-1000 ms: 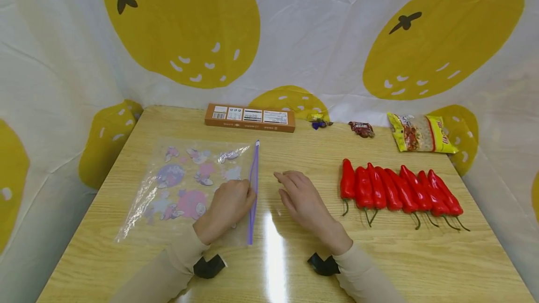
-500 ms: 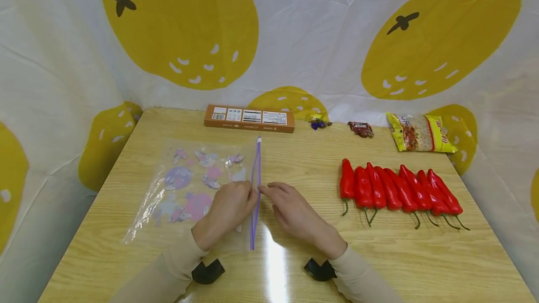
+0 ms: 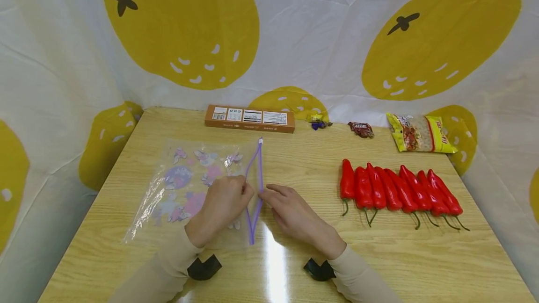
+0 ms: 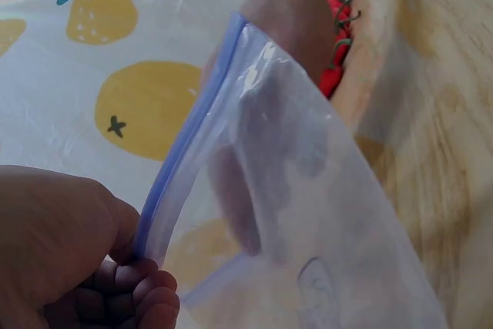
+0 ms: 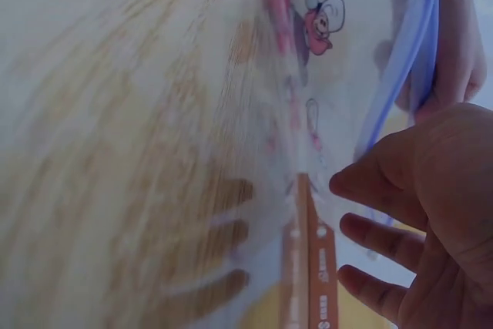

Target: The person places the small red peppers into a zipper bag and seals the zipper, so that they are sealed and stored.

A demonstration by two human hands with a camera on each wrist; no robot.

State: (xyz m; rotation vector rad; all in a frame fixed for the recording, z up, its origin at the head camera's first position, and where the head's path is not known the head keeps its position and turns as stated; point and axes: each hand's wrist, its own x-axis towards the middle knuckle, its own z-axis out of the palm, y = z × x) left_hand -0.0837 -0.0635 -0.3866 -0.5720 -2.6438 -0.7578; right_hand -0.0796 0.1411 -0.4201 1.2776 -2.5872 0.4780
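A clear zip bag (image 3: 147,200) printed with pink and lilac cartoon figures lies on the table, its purple zip strip (image 3: 260,167) on the right. My left hand (image 3: 222,202) pinches the near lip of the strip between thumb and curled fingers, as the left wrist view shows. The mouth gapes between the two lips. My right hand (image 3: 296,214) stands at the other lip with a fingertip touching it. In the right wrist view my right fingers (image 5: 381,244) extend loosely beside the plastic. Part of the right hand shows blurred through the bag in the left wrist view.
A row of red peppers (image 3: 397,188) with green stems lies to the right. Along the back are a long brown box (image 3: 250,119), small wrapped sweets (image 3: 319,121), a dark red packet (image 3: 361,129) and a yellow food bag (image 3: 421,133). A patterned curtain (image 3: 303,36) surrounds the table.
My right hand has come left to the bag's strip. My left hand has drawn its lip leftwards, and the mouth has parted into a wide gap. The bag has shifted slightly right.
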